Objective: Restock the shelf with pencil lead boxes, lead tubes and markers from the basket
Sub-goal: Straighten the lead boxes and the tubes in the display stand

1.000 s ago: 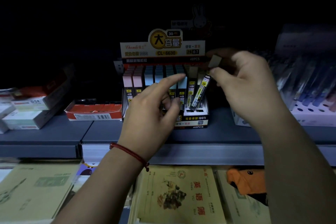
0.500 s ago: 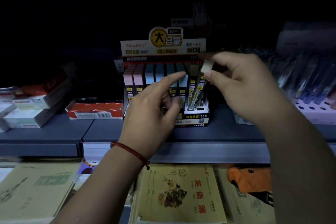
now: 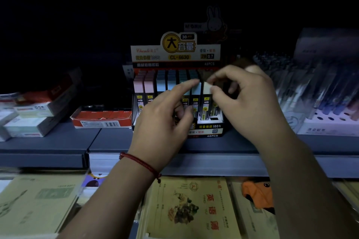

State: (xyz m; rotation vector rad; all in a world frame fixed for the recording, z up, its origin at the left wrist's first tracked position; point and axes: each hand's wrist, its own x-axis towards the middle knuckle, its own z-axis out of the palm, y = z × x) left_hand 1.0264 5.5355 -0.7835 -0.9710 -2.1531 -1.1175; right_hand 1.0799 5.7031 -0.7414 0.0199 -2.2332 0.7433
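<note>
Dim shop aisle, grey shelf (image 3: pixel 58 141) under deep shadow. On it, a display box (image 3: pixel 175 57) printed "Chenli", "CL-6630", "2B 0.7", "48PCS". Pinched at its white cap by the right hand (image 3: pixel 248 106): a lead tube (image 3: pixel 206 105), upright in the box's front row near the right end. Left hand (image 3: pixel 163 120) with forefinger straight on the neighbouring caps, other fingers loosely bent, gripping nothing seen. Just left, a red carton (image 3: pixel 101 119); far right, blurred pens (image 3: pixel 320 91), print unreadable. Below, notebooks (image 3: pixel 194 209) cut off by the frame.
</note>
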